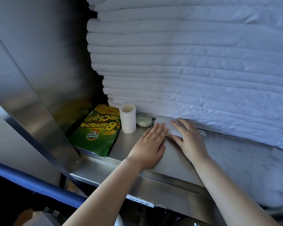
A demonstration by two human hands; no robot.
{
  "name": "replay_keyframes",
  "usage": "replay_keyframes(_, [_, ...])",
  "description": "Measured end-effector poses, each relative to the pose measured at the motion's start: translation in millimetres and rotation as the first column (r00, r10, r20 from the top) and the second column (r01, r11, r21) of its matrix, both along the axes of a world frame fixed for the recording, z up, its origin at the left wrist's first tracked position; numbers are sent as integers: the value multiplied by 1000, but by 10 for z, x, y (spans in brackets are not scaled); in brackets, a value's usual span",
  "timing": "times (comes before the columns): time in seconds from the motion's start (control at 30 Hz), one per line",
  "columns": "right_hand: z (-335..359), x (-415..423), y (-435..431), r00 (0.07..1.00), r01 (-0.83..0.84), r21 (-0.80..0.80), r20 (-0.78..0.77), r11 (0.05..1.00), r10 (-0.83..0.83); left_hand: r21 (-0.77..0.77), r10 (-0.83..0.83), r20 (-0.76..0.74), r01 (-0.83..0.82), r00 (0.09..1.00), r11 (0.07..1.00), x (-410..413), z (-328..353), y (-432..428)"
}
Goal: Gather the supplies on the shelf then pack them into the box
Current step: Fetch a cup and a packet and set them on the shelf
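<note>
A grey flat pouch (166, 128) lies on the steel shelf (127, 144), its far end tucked under a tall stack of white folded linens (194, 62). My left hand (149, 144) lies flat with straight fingers on the pouch's left edge. My right hand (189, 137) rests on the pouch's right side, fingers spread over it. Left of the hands stand a white candle (127, 119), a small pale oval soap (143, 119) and a green Banana Chips bag (96, 132).
A steel side wall (39, 79) closes the shelf on the left. The shelf's front lip (137, 180) runs below my wrists, with a label strip under it. A blue bar (31, 181) and a cardboard box corner (26, 216) show at bottom left.
</note>
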State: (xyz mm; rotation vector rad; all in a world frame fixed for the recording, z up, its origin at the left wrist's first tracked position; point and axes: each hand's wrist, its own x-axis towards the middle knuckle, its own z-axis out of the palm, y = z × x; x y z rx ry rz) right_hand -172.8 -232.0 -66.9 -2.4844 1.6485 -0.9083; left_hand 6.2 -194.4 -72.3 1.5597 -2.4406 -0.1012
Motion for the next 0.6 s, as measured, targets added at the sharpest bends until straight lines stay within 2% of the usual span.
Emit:
replay_keyframes(0.27, [-1, 14, 465, 988, 128, 18, -95, 992, -126, -31, 27, 41, -26, 999, 999, 27, -98, 204])
replay_keyframes(0.37, [-107, -110, 731, 985, 156, 127, -87, 979, -146, -50, 123, 75, -120, 989, 992, 18, -186, 415])
replay_keyframes(0.5, [-228, -188, 895, 956, 200, 210, -258, 957, -143, -39, 238, 76, -236, 968, 971, -17, -234, 548])
replay_keyframes(0.6, [-226, -180, 888, 946, 217, 257, -292, 942, -138, -34, 260, 103, -258, 960, 966, -32, -241, 546])
